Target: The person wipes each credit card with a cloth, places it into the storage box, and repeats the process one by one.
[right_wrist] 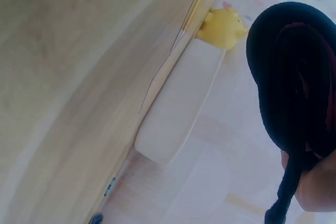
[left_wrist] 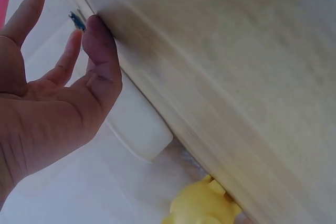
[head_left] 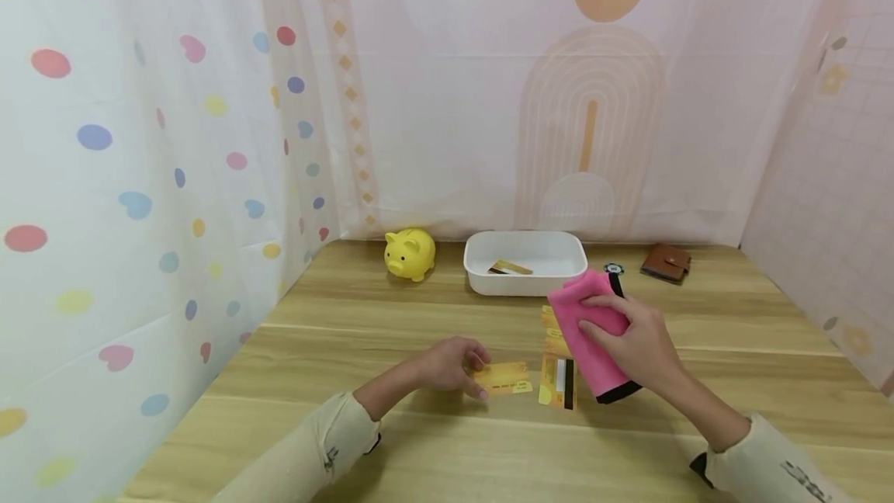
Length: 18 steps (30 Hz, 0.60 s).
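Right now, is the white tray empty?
Not empty: in the head view, at least one yellow card lies inside the white tray.

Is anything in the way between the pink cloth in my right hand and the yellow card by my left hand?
Only the column of yellow cards, between the cloth and that single card. They lie low on the table, so the cloth could probably pass above them.
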Tool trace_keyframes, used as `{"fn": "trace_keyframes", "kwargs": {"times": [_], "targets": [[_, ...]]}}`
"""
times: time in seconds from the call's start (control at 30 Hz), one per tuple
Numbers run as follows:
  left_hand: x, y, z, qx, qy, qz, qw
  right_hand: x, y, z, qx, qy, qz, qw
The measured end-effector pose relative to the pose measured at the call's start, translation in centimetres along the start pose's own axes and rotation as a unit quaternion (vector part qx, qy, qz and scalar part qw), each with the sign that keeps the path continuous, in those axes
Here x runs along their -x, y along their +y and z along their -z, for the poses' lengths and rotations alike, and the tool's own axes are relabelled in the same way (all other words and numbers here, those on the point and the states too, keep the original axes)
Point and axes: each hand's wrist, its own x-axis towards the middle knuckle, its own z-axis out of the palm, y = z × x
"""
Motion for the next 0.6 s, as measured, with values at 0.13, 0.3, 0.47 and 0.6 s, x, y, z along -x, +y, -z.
{"fn": "trace_keyframes", "kwargs": {"times": [0.13,0.3,0.47,0.6], "targets": [[-0.15,-0.06,-0.14,-0.025,0.006,-0.003,0.9997,0.00,-0.18,-0.02,-0.002,0.001,0.001,1.0000],[-0.21,-0.07,-0.48,-0.051,0.016,-0.008,0.9985,0.09,-0.30,-0.02,-0.003,-0.001,-0.004,1.0000],[-0.20,-0.04,-0.67,-0.061,0.024,0.003,0.9979,0.12,-0.26,-0.08,-0.001,0.000,-0.003,1.0000],[-0.22,0.00,-0.63,-0.066,0.028,0.022,0.9972,0.10,-0.31,-0.09,-0.004,-0.002,-0.003,1.0000]]}}
